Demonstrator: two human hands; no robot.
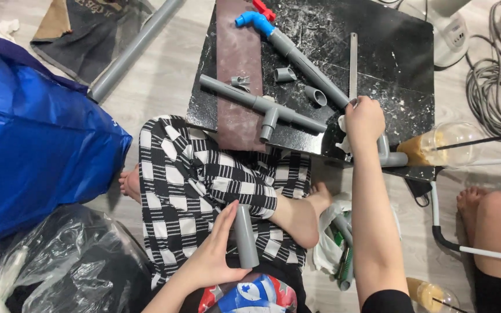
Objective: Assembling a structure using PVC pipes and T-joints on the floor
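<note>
Left hand gripping short grey pipe, right hand closed on long pipe (tee assembly nearby)

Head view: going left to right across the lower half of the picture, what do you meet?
Blue bag → clear plastic bag → left hand → short grey pipe in it → right forearm → another person's knee.

You sit on a pale wood-look floor under even light; a black, white-speckled tabletop lies ahead, a white fan base and coiled grey cable beside it
</note>
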